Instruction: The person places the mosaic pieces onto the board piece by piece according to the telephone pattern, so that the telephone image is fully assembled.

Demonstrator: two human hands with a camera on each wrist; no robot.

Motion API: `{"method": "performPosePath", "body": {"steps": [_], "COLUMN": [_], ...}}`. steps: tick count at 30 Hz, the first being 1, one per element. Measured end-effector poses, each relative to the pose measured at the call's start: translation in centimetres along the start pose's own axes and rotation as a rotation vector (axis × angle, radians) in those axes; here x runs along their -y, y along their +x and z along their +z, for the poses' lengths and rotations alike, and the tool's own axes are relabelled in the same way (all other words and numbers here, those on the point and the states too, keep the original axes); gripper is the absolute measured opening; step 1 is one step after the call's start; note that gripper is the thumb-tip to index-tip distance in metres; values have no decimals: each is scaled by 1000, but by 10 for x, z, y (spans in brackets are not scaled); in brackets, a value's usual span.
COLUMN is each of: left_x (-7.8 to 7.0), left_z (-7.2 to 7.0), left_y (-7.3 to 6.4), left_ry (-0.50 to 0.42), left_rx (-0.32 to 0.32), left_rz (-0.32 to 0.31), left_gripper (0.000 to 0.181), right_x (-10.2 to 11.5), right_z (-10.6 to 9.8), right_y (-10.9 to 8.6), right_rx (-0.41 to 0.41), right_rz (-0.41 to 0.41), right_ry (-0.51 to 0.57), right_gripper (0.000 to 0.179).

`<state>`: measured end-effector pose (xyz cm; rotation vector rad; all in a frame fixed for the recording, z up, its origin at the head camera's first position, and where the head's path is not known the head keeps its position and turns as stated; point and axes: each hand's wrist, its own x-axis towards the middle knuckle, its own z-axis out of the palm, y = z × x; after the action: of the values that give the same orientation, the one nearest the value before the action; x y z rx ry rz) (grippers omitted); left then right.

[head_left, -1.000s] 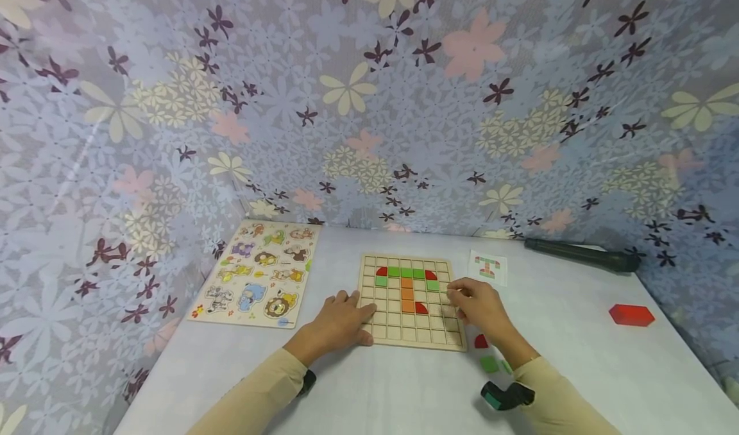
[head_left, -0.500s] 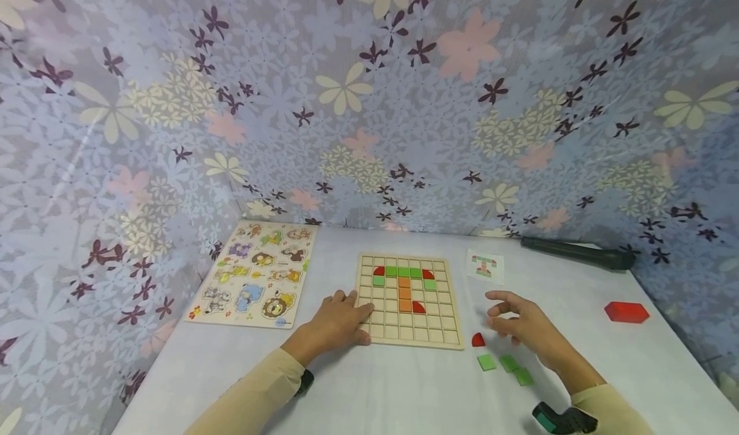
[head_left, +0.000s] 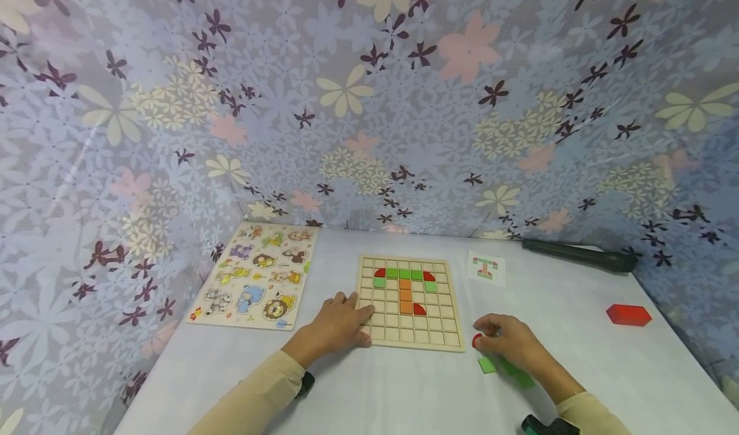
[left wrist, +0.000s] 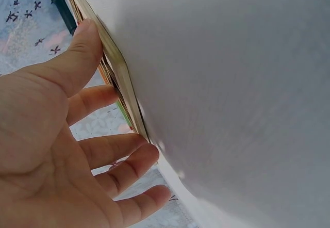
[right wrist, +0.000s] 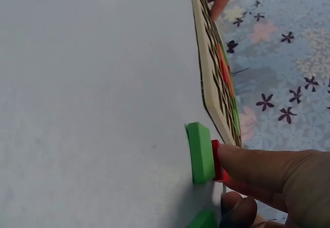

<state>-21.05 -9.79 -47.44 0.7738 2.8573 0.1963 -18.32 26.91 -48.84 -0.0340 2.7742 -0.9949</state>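
Note:
My left hand [head_left: 337,323] rests at the left edge of a wooden grid board [head_left: 387,334], its fingers spread and touching the rim. Set in the grid are green tiles [head_left: 405,274], orange tiles [head_left: 406,297] and red quarter-circle tiles, one of them [head_left: 419,309] low beside the orange column. Right of the board, my right hand [head_left: 510,342] pinches a loose red quarter-circle tile [right wrist: 217,158] between thumb and finger, at the tabletop. A green square tile [head_left: 487,365] lies just next to it, and more green tiles [head_left: 524,378] are partly hidden under the hand.
A pattern card [head_left: 485,268] lies beyond the board's right corner. An animal puzzle board [head_left: 254,281] is at the left. Further right are a dark, long-handled object [head_left: 577,255] and a red block [head_left: 628,314]. A flowered cloth wall [head_left: 369,101] stands behind the table.
My right hand has moved off the board's right edge, out to the right, then down to the loose tiles, where it has taken hold of the red quarter-circle tile. The left hand stays put.

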Motion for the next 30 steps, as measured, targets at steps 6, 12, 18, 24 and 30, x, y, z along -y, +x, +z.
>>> {"method": "performPosePath", "body": {"steps": [6, 12, 18, 24, 30], "left_x": [1, 0, -1, 0, 0], "left_z": [1, 1, 0, 0, 1], "left_y": [0, -1, -1, -1, -1], "left_ry": [1, 1, 3, -10, -15], "left_rx": [-4, -9, -12, -9, -9], "left_rz": [5, 14, 10, 3, 4], "left_gripper": [71, 70, 70, 70, 71], "right_x": [0, -2, -5, -5, -5], "right_z": [1, 0, 0, -1, -6], "right_y": [4, 5, 5, 6, 8], "right_rx": [-45, -50, -67, -86, -13], "right_rz": [4, 30, -19, -56, 57], "right_ry": [-69, -70, -111, -117, 168], "right_gripper": [29, 37, 23, 15, 14]}}
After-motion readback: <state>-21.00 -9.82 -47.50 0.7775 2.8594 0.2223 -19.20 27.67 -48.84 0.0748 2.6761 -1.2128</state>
